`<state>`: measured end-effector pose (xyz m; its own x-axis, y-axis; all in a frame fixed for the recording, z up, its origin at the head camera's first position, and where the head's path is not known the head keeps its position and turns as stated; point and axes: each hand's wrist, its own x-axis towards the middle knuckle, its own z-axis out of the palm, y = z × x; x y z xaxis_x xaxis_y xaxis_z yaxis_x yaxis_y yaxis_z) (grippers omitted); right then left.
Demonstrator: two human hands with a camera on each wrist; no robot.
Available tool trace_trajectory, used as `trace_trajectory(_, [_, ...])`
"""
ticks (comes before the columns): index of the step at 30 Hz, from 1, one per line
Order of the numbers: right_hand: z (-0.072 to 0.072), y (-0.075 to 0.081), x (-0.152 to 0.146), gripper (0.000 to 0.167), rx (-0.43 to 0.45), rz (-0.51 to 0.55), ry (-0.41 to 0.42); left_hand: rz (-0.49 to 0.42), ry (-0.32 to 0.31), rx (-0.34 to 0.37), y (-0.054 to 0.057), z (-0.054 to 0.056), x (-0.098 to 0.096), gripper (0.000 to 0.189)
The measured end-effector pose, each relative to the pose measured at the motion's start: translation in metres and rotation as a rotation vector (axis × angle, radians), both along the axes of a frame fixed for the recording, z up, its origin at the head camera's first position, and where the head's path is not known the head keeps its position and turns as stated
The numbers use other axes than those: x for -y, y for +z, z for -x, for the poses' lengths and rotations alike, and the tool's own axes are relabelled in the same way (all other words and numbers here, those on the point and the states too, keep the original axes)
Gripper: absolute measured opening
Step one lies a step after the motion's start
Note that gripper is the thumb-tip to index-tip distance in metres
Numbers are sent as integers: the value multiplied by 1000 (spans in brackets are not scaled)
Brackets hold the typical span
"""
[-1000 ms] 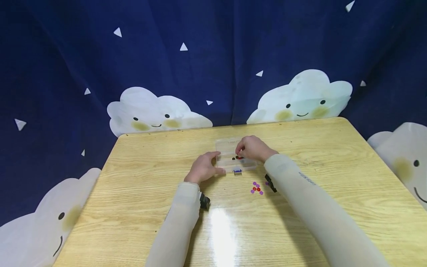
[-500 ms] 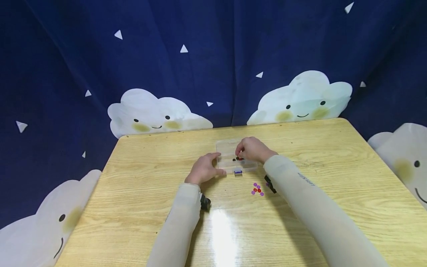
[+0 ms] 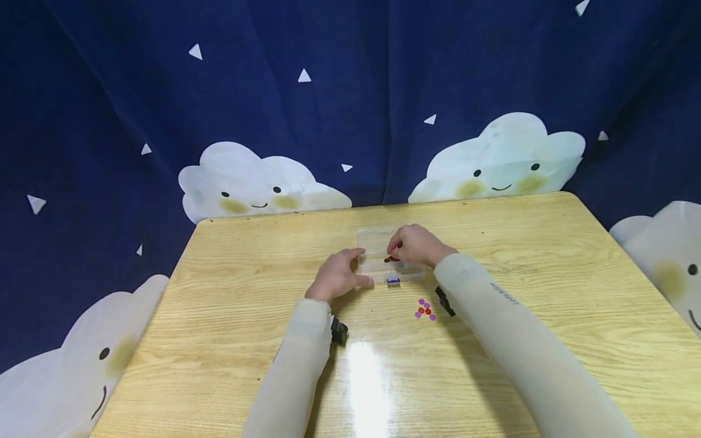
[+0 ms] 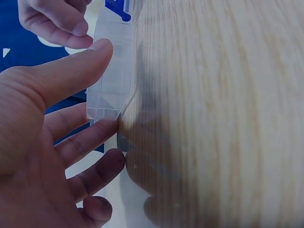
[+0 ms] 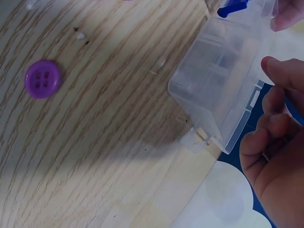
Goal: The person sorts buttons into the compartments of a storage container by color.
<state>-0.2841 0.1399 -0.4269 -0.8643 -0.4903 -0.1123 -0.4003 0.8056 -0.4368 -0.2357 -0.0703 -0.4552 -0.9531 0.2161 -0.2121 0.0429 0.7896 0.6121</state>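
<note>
A clear plastic box (image 3: 372,277) with its lid raised stands at the table's middle, a blue latch (image 3: 393,281) on its front. My left hand (image 3: 336,275) grips the box's left end, thumb in front and fingers round the end in the left wrist view. My right hand (image 3: 418,244) is over the box's right part, fingers curled and thumb and index tips close together. Below those fingertips lie small red and black pieces (image 3: 386,260) inside the box. I cannot tell whether the right fingertips pinch one. A purple four-hole button (image 5: 42,79) lies on the table in the right wrist view.
In front of the box, several purple buttons (image 3: 432,317) and two red buttons (image 3: 421,311) lie loose on the wooden table (image 3: 230,316). A dark blue curtain (image 3: 350,103) with white clouds hangs behind the table's far edge.
The right fingertips have stayed low over the box, while the black and red pieces below them have shifted closer together. My left hand keeps its hold; the loose buttons have not moved.
</note>
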Motion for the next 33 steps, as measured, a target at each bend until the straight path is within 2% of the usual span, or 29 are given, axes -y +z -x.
trace_trajectory(18, [-2, 9, -7, 21, -27, 6, 16, -9, 11, 13, -1, 1, -1, 78])
trace_trajectory(28, [-2, 8, -18, 20, -32, -9, 24, -4, -6, -9, -1, 1, 1, 78])
trace_trajectory(33, [-7, 9, -27, 18, -68, -1, 58, -15, -1, -1, -1, 1, 0, 78])
